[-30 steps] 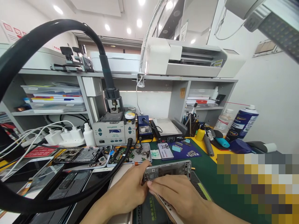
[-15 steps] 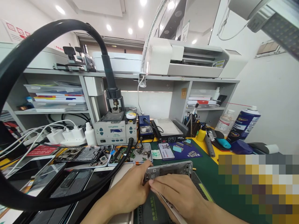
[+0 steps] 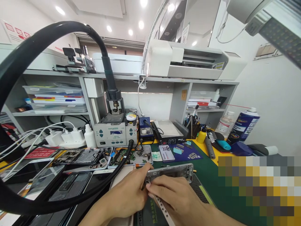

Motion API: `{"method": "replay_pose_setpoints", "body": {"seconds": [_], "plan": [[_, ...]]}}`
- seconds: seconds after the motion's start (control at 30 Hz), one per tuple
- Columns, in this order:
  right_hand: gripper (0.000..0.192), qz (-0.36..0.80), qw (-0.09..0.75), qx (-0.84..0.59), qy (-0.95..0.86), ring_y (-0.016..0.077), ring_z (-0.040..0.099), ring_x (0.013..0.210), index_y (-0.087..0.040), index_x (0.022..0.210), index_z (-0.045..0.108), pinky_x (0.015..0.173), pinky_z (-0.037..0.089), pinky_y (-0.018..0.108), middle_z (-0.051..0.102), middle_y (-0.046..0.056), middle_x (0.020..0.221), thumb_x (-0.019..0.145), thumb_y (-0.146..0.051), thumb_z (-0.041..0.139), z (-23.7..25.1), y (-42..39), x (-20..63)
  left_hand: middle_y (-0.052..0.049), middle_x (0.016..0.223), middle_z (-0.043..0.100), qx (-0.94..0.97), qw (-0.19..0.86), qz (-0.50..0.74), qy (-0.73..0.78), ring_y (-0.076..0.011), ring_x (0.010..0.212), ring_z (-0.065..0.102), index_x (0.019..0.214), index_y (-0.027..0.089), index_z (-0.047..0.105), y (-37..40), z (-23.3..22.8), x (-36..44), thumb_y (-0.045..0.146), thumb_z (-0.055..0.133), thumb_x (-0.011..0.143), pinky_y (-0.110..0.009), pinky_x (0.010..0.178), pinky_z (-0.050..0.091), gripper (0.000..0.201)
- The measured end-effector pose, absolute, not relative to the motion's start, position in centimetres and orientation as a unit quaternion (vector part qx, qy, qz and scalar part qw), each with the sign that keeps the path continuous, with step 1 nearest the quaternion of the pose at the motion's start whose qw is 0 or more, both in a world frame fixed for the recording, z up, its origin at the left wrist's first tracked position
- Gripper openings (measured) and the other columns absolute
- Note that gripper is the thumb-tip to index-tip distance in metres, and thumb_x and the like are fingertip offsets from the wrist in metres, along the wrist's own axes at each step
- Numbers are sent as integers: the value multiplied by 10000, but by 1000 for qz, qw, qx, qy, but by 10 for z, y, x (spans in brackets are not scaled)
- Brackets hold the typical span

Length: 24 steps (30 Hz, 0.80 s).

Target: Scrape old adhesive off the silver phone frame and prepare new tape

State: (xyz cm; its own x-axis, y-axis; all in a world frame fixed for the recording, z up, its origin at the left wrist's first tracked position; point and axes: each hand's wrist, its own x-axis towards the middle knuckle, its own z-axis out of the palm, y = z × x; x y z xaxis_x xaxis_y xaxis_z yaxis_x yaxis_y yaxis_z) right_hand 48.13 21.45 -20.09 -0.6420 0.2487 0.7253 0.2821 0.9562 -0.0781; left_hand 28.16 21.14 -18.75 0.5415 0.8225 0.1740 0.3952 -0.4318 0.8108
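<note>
My left hand (image 3: 130,191) is closed around the left end of a grey phone frame (image 3: 172,170), which stands tilted on its long edge with its inner side towards me. In my right hand (image 3: 176,193) is a pair of metal tweezers (image 3: 164,209) with a row of holes along the handle. The tweezers' tip meets the frame's lower left corner, close to my left fingers, which partly hide it. Below both hands lies a dark pad (image 3: 154,213) with green print.
A thick black hose (image 3: 103,44) arches across the left side from a grey rework station (image 3: 110,135). Several phones (image 3: 66,185) lie at left, near a tray of circuit boards (image 3: 150,161). A heating plate (image 3: 170,128) and a spray can (image 3: 243,125) stand at the back.
The phone frame has tipped slightly. My right hand has shifted a little left and turned, so more of the tweezers' perforated handle shows. My left hand keeps its hold.
</note>
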Motion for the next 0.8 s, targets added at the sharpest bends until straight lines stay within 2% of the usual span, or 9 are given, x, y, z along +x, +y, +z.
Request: {"method": "replay_pose_setpoints", "body": {"seconds": [0.17,0.23,0.37,0.53,0.8], "plan": [[249,-22,376,-159,-913,224,744,810,-127,1161,686,634,567,307,763,104,967,967,-87,534,-211,217,481,14,964,613,791,386,286,379,-185,985,573,1050,217,512,211,-186,280,-49,430,729,-257,938,435,424],[259,-14,363,-172,-915,218,738,810,-144,1176,683,637,557,303,759,91,977,966,-90,542,-212,218,481,19,959,616,783,393,284,389,-183,959,574,1036,217,518,211,-185,278,-36,427,747,-262,906,445,394],[239,-9,353,-181,-918,203,726,798,-154,1177,681,640,544,283,752,82,962,976,-108,560,-211,218,481,36,842,590,767,409,276,411,-169,805,560,920,211,538,211,-182,275,14,432,822,-263,736,455,244],[256,0,346,-182,-920,211,731,825,-157,1194,675,648,543,289,753,82,968,979,-104,547,-210,216,481,19,867,660,756,437,274,403,-184,857,613,861,194,567,213,-178,273,62,464,858,-279,766,491,168],[280,3,338,-185,-923,226,738,850,-171,1214,659,651,545,302,752,85,997,972,-118,530,-208,214,483,14,848,675,749,443,272,411,-215,876,645,841,184,595,213,-176,271,90,487,848,-290,732,494,143]]}}
